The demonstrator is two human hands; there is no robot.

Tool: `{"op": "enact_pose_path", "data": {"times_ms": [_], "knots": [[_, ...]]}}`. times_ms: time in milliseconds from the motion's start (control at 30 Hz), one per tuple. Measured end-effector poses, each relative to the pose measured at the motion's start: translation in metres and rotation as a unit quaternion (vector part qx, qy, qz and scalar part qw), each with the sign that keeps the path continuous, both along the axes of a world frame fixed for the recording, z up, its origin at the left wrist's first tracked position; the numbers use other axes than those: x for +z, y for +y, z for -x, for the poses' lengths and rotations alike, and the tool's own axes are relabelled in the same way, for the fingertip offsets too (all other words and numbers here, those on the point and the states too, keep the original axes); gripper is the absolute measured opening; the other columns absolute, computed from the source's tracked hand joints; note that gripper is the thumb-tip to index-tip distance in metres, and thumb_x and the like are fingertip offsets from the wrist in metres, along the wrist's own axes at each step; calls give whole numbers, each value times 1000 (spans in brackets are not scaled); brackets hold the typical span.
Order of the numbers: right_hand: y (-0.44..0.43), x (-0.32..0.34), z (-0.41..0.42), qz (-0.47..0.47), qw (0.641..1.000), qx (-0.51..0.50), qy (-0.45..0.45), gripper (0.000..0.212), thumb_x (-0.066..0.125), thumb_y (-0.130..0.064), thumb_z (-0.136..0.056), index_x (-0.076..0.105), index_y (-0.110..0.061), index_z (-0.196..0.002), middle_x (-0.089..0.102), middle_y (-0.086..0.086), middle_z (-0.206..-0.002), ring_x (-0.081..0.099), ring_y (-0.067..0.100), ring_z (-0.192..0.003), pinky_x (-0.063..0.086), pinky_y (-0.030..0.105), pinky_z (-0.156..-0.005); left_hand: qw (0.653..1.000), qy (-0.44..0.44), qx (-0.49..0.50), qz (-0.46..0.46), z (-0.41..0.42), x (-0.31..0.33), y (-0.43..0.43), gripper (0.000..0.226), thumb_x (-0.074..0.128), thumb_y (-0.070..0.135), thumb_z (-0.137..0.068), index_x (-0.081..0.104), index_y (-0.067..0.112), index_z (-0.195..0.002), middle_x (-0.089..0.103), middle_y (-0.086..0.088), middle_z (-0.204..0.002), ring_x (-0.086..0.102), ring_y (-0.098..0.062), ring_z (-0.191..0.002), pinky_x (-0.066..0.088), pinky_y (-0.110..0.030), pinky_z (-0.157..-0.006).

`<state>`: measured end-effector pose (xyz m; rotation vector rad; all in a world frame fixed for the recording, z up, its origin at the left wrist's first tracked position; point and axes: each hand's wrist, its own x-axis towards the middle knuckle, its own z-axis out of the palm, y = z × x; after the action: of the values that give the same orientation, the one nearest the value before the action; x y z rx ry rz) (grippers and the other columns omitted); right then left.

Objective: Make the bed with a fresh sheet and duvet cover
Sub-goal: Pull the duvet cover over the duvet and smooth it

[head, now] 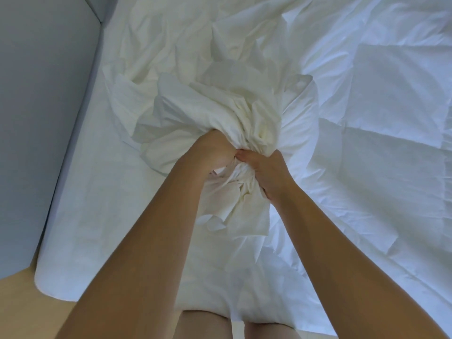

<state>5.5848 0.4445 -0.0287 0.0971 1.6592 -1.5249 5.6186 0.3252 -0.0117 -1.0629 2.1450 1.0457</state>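
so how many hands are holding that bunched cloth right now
2. The left hand grips the bunched cloth from the left; the right hand grips it close beside, on the right.

Soft, cool daylight fills the scene. It is strongest on the right, where the duvet (379,106) glows bluish white and nearly loses its detail. The bunched cover (220,106) at centre reads warmer, a cream tone, with grey shadows deep in its folds. The wall (36,94) on the left is dim grey-blue, and the floor (17,302) below it is warm tan. The arms (151,241) darken toward the lower edge, and the fabric between them lies in shade. Wide-angle bending tilts the wall's edge and swells the arms near the bottom. Focus is slightly soft throughout.
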Motion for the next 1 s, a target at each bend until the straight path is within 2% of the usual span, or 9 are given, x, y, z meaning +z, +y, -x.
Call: {"op": "enact_pose_path", "data": {"times_ms": [133, 267, 367, 467, 600, 733, 833, 933, 1000], "knots": [[-1, 6, -5, -31, 997, -68, -4, 27, 69, -8, -77, 67, -12, -104, 72, 4, -97, 70, 19, -88, 57, 28, -72, 993, -10, -99, 58, 11, -4, 4, 22, 40, 8, -95, 48, 8, -75, 51, -6, -72, 48, -19, -66, 42, -31, -67], [-4, 18, -7, -43, 995, -90, -16, 27, 72, -14, -80, 64, -14, -105, 69, 1, -97, 67, 16, -89, 56, 26, -73, 992, 120, 25, -20, -10, -7, 2, 20, 44, 23, -96, 59, 10, -91, 57, -2, -83, 54, -20, -81, 41, -29, -71], [-2, 31, -8, -30, 993, -104, -41, 20, 72, -14, -80, 64, -14, -98, 70, 1, -92, 68, 15, -83, 56, 23, -64, 978, 187, 75, -53, -26, 5, 1, 33, 49, 24, -94, 53, 8, -65, 51, -3, -65, 47, -16, -65, 34, -28, -60], [10, 45, -5, -24, 991, -122, -41, 15, 70, -13, -81, 63, -14, -94, 70, 4, -91, 68, 17, -80, 56, 26, -63, 976, 204, 72, -20, -44, 20, -7, 44, 53, 22, -92, 33, 17, -54, 33, 2, -53, 30, -13, -51, 25, -29, -54], [26, 59, -9, 30, 989, -135, -54, 25, 68, -10, -81, 64, -12, -105, 72, 3, -96, 71, 17, -83, 56, 26, -62, 972, 229, 33, -27, -67, 44, -21, 39, 52, 22, -94, 36, 16, -59, 34, 4, -54, 31, -7, -48, 25, -19, -47], [32, 49, -37, 28, 976, -180, -122, 39, 72, -14, -78, 63, -4, -114, 71, 12, -106, 70, 27, -91, 57, 37, -74, 977, 212, 14, -25, -71, 49, -14, 39, 52, 27, -94, 37, 15, -60, 39, 2, -54, 40, -4, -43, 28, -22, -51], [35, 43, -49, 9, 966, -221, -133, 40, 74, -19, -77, 64, -4, -113, 70, 13, -107, 69, 29, -94, 55, 45, -86, 982, 185, -32, -24, -64, 48, -4, 40, 53, 29, -93, 35, 13, -61, 38, -5, -58, 39, -13, -51, 29, -28, -56], [24, 47, -49, 12, 967, -227, -117, 38, 74, -21, -79, 65, -6, -113, 71, 11, -105, 70, 27, -94, 55, 42, -86, 978, 174, 32, -108, -55, 53, -6, 37, 56, 24, -91, 43, 16, -57, 44, 7, -48, 43, -6, -47, 33, -19, -49], [15, 49, -50, 4, 969, -219, -116, 35, 73, -22, -81, 66, -5, -111, 72, 11, -104, 70, 26, -92, 56, 38, -82, 980, 136, 46, -141, -50, 56, -8, 27, 59, 27, -89, 53, 16, -65, 53, 5, -56, 51, -9, -55, 38, -17, -52]]}}
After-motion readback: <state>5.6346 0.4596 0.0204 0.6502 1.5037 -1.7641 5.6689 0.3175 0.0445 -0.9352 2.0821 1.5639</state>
